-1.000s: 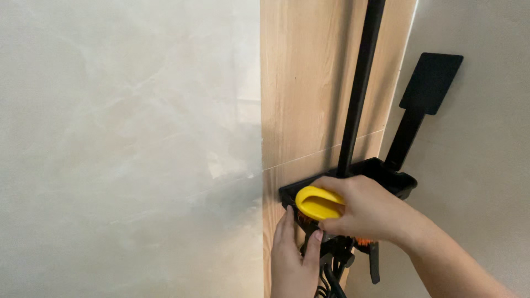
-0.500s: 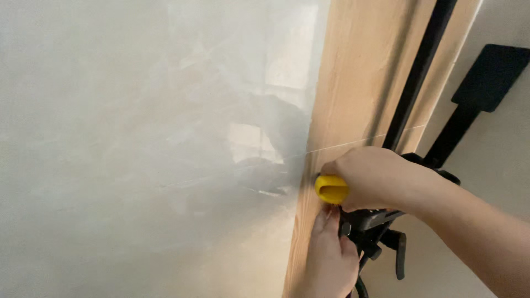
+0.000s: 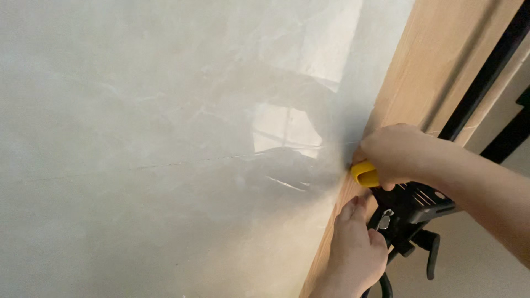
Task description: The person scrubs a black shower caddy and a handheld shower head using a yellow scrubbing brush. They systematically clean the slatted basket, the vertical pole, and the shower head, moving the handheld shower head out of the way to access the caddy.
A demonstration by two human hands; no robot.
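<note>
- Glossy grey wall (image 3: 165,138) fills the left; a wood panel (image 3: 436,60) with a black rail (image 3: 486,72) runs up the right.
- Your right hand (image 3: 400,154) has its fingers clamped on the yellow brush (image 3: 364,175), at the panel's edge just above the black tray (image 3: 417,201).
- Work the bristles along that edge with short, firm strokes (a judgement).
- Your left hand (image 3: 356,248), fingers together and holding nothing, rests flat on the panel; brace there.

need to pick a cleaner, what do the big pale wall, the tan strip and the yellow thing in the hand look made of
Pale wall: looks like polished marble-look tile or stone; glossy reflections, faint veins, thin joint line.
Tan strip: wood or wood-look panel; matte, visible grain.
Yellow thing in the right hand: probably smooth plastic; mostly covered.
</note>
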